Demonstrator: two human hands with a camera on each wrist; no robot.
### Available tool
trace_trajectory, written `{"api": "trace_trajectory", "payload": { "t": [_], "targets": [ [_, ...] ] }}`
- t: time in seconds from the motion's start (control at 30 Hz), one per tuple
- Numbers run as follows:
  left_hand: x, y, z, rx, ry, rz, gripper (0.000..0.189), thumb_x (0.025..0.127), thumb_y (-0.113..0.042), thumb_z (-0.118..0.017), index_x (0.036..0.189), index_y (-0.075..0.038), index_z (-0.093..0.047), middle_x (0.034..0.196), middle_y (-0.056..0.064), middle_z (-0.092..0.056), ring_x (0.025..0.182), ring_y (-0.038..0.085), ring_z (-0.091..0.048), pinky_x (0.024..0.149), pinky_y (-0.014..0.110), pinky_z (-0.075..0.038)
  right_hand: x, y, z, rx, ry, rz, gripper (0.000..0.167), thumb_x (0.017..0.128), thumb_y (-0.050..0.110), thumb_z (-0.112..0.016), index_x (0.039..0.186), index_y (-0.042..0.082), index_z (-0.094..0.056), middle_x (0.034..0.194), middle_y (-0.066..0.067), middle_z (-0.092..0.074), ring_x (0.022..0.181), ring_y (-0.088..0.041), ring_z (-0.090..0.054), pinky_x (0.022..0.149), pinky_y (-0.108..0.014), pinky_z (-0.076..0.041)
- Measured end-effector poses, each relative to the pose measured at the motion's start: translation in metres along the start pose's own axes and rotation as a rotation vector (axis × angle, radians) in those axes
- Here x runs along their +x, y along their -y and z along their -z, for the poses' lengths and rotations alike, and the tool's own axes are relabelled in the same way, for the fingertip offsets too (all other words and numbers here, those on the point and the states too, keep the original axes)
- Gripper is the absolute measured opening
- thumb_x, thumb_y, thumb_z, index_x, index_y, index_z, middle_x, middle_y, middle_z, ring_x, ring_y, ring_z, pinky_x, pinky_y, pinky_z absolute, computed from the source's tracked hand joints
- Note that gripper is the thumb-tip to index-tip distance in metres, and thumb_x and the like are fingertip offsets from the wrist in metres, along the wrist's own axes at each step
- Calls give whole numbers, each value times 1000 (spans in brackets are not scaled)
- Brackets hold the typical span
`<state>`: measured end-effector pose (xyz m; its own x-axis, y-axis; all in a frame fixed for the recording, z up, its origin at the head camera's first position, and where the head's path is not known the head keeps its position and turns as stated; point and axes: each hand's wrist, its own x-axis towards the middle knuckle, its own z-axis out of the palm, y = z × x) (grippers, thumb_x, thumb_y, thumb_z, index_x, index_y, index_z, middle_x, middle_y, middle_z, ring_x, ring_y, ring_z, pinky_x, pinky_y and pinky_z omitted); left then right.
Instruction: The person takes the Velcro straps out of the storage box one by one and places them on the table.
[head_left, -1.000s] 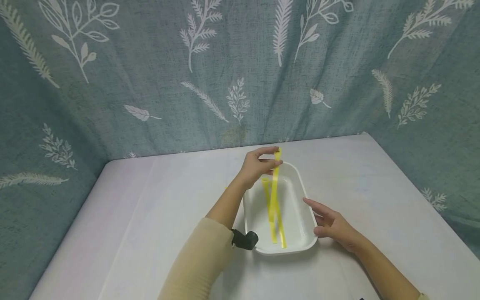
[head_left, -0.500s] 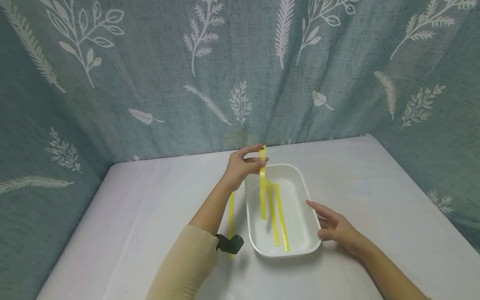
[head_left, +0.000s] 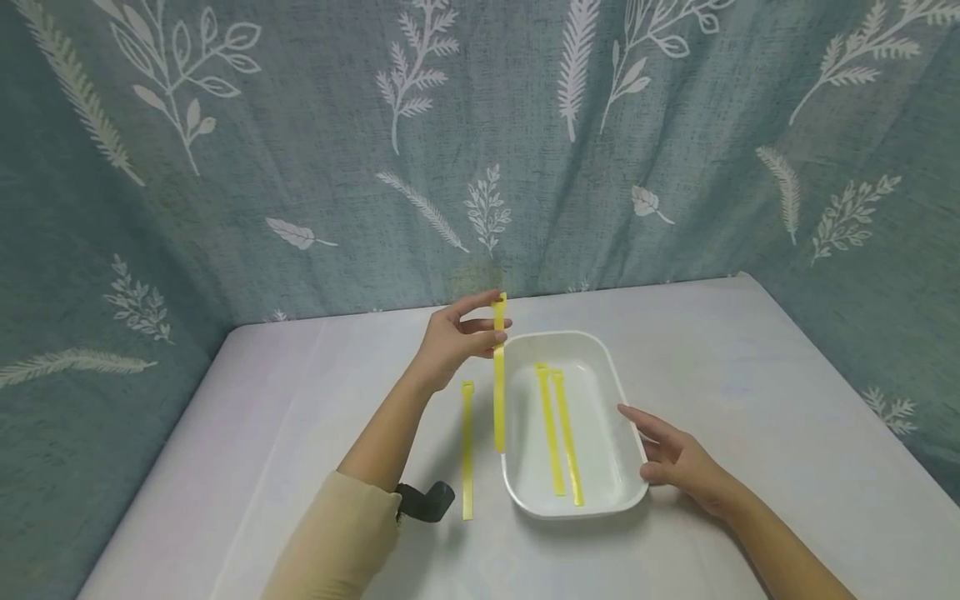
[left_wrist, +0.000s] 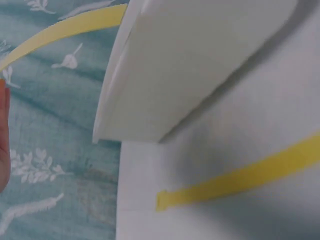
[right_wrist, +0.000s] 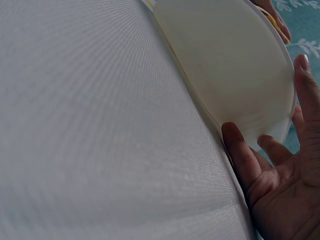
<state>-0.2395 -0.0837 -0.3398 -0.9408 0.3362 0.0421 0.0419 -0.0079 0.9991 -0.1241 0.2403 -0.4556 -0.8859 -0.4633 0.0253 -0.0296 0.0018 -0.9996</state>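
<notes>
My left hand (head_left: pixel 448 337) pinches a yellow cable tie (head_left: pixel 499 400) near its slotted head. The tie hangs down over the left rim of a white tray (head_left: pixel 619 379). Inside the tray lie two more yellow cable ties, a left one (head_left: pixel 551 433) and a right one (head_left: pixel 567 442), roughly side by side. Another cable tie (head_left: pixel 468 450) lies on the table left of the tray; its head also shows in the left wrist view. My right hand (head_left: pixel 678 458) rests against the tray's right side, fingers relaxed along the outer wall, as the right wrist view shows.
A white cloth covers the table (head_left: pixel 337 400). Green-blue curtains (head_left: pixel 315 167) with white leaf patterns stand behind it and along both sides. A black wrist-worn device (head_left: pixel 426 502) sits at the left sleeve cuff (head_left: pixel 360 500).
My left hand has moved left with the cable tie, from over the tray's middle to its left rim. The tie on the table has come into full view. My right hand stays at the tray.
</notes>
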Motion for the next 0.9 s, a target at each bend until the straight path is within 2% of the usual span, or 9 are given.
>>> {"api": "trace_trajectory", "payload": {
  "t": [0.23, 0.43, 0.5, 0.7, 0.9],
  "targets": [
    [-16, 4, 15, 33, 1, -25, 58, 82, -1, -70, 136, -14, -52, 136, 3, -48, 106, 14, -64, 73, 32, -57, -2, 1, 0, -7, -7, -14, 75, 86, 18, -70, 148, 10, -29, 152, -31, -11, 119, 5, -49, 89, -25, -50],
    [-33, 11, 28, 64, -18, -15, 58, 81, -1, -71, 135, -14, -53, 136, 2, -51, 105, 13, -64, 75, 34, -57, -4, -1, -1, 6, 1, -9, 74, 87, 18, -69, 148, 11, -30, 152, -32, -10, 119, 4, -50, 88, -27, -51],
    [-38, 14, 33, 67, -23, -13, 58, 81, -1, -71, 134, -14, -53, 136, 1, -51, 105, 12, -64, 75, 35, -57, -4, -2, -1, 19, 8, 3, 73, 87, 16, -69, 148, 12, -30, 153, -26, -17, 120, 2, -50, 88, -28, -51],
    [-55, 20, 45, 78, -24, -8, 59, 81, -2, -71, 136, -14, -52, 138, 0, -48, 107, 10, -62, 73, 34, -57, -3, -4, 0, 44, 34, 34, 71, 89, 14, -67, 149, 13, -30, 144, 11, -36, 122, -2, -50, 86, -31, -53],
    [-66, 29, 55, 86, -35, 11, 61, 80, -3, -72, 137, -14, -51, 139, 1, -47, 110, 13, -61, 74, 34, -57, -2, -3, 1, 54, 48, 54, 70, 89, 12, -66, 149, 12, -29, 143, 17, -38, 122, -3, -50, 85, -32, -53]
  ]
}}
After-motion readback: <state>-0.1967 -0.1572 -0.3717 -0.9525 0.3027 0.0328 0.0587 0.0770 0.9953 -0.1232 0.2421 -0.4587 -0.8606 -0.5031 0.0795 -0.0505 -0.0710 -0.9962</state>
